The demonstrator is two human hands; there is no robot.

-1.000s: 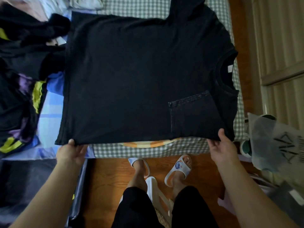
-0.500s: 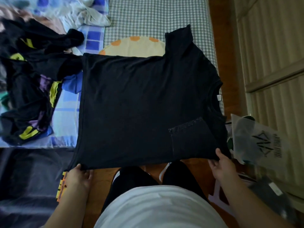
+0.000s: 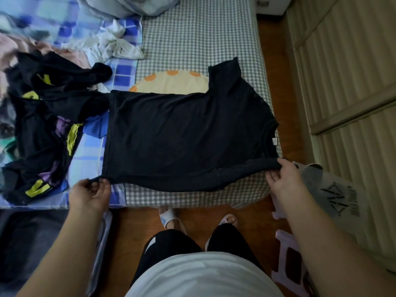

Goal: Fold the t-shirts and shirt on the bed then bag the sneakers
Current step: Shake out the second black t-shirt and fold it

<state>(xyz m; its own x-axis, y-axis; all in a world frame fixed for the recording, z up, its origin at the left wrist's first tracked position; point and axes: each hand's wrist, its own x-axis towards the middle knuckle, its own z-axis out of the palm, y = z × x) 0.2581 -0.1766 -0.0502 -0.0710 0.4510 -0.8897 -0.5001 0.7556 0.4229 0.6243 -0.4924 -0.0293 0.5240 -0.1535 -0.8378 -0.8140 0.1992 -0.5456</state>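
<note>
A black t-shirt (image 3: 184,136) lies spread on the checked bed (image 3: 199,39), collar to the right, its near long edge folded over toward the middle. My left hand (image 3: 90,194) pinches the hem corner at the near left. My right hand (image 3: 282,181) pinches the shoulder edge at the near right, beside the collar. One sleeve sticks out toward the far side. A translucent plastic bag (image 3: 334,189) with a black logo sits to the right of the bed; the sneakers are not clearly visible.
A heap of black clothes with yellow stripes (image 3: 42,125) lies on the left of the bed, with white cloth (image 3: 115,43) behind it. A dark open suitcase (image 3: 32,243) sits at the lower left. A pink stool (image 3: 289,258) stands by my right leg.
The near edge of the black t-shirt, which hung over the bed's side, has been lifted and folded onto the shirt's body, covering the chest pocket. Both hands moved forward over the bed.
</note>
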